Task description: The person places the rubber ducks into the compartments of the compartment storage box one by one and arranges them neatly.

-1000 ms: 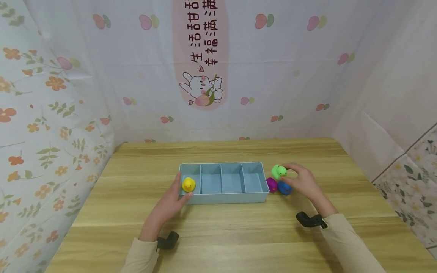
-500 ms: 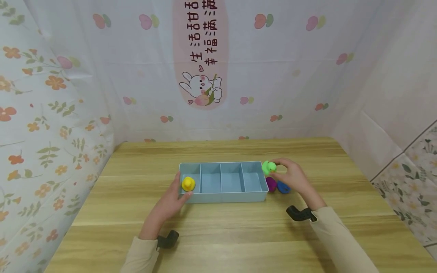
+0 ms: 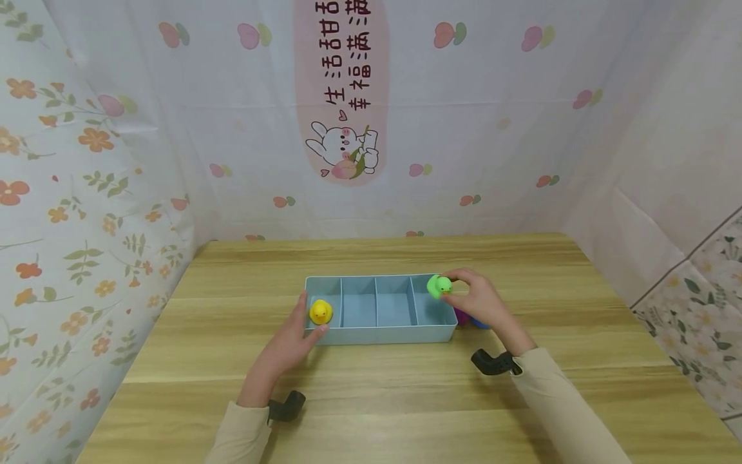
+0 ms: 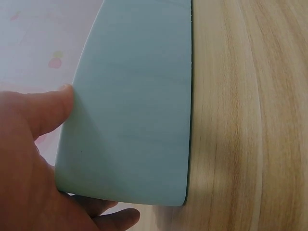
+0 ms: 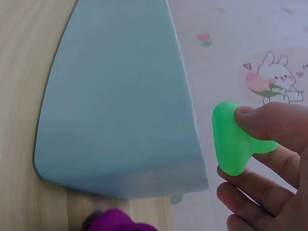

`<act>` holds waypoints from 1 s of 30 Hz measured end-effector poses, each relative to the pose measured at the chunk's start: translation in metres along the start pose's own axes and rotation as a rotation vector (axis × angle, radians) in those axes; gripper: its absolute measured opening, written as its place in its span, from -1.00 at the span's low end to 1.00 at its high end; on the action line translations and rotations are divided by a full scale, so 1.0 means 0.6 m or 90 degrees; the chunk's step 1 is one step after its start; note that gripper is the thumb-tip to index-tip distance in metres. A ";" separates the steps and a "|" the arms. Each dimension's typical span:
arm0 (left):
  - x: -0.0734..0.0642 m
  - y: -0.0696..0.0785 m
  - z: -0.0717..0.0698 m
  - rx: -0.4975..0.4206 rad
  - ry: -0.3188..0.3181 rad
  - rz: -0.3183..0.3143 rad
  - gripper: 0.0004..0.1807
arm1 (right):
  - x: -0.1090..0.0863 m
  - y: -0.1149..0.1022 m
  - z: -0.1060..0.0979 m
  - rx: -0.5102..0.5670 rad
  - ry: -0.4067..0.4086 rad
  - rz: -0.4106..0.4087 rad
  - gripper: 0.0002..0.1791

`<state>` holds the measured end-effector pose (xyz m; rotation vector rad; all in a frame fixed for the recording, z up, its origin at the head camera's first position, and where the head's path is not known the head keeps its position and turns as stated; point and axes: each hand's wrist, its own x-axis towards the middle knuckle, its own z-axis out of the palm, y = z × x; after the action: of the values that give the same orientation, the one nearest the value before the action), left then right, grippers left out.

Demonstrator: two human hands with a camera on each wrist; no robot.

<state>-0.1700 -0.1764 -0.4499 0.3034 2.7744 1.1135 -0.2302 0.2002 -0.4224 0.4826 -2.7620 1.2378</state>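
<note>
A light blue four-sided box [image 3: 382, 335] with a row of compartments stands on the table. My left hand [image 3: 291, 334] grips its left end, thumb on the front rim and fingers along the end wall; the left wrist view shows the thumb [image 4: 55, 108] at the rim. A yellow rubber duck [image 3: 321, 312] sits in the leftmost compartment. Over the rightmost compartment, my right hand [image 3: 476, 298] pinches a green rubber duck [image 3: 438, 286] between thumb and fingers. In the right wrist view the green duck [image 5: 231, 139] is above the box's rim.
Beside the box's right end lie a purple duck [image 3: 462, 316] and a blue duck [image 3: 480, 323], both partly hidden behind my right hand. The wooden table [image 3: 371, 406] meets a patterned cloth backdrop [image 3: 487, 154] at its far edge.
My right hand has carried the green duck leftward, from above the purple and blue ducks to over the rightmost compartment. My left hand and the box have stayed put.
</note>
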 end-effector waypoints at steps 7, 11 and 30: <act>0.000 -0.005 -0.001 0.005 0.003 -0.001 -0.04 | 0.007 -0.013 0.018 -0.009 -0.006 -0.027 -0.58; -0.001 -0.004 -0.001 0.002 0.007 0.002 -0.04 | 0.013 -0.017 0.029 -0.020 -0.009 -0.045 -0.59; 0.000 -0.003 0.001 -0.006 0.015 0.007 -0.05 | 0.029 -0.058 0.069 0.002 -0.038 -0.076 -0.60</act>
<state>-0.1700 -0.1774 -0.4517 0.3064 2.7906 1.1387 -0.2333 0.1436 -0.4219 0.6852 -2.7343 1.2193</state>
